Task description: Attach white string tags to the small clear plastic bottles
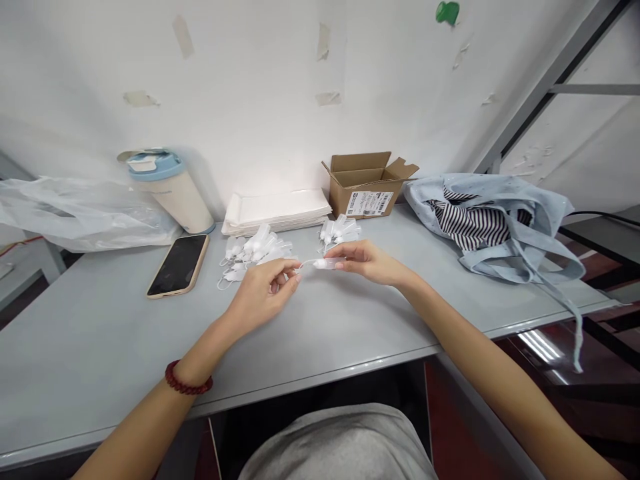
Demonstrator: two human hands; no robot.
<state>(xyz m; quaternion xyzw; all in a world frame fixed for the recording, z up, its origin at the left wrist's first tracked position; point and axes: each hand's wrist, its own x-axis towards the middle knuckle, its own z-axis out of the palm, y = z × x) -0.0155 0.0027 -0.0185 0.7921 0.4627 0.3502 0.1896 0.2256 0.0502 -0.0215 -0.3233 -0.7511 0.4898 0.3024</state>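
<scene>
Between my hands, a little above the grey table, is a small translucent white plastic tube (327,264) with a thin looped strap. My right hand (364,261) pinches the tube's body from the right. The end of the strap is pinched between the thumb and fingers of my left hand (267,287), which wears a red beaded bracelet at the wrist. Behind my left hand lies a pile of similar tubes (260,247) with loops. A smaller group of them (340,230) sits just beyond my right hand.
A phone (179,265), a cream tumbler (175,193) with a blue lid and a plastic bag (85,213) are on the left. Stacked white paper envelopes (277,210) and an open cardboard box (367,190) stand by the wall. A light blue cloth bag (495,220) lies at right.
</scene>
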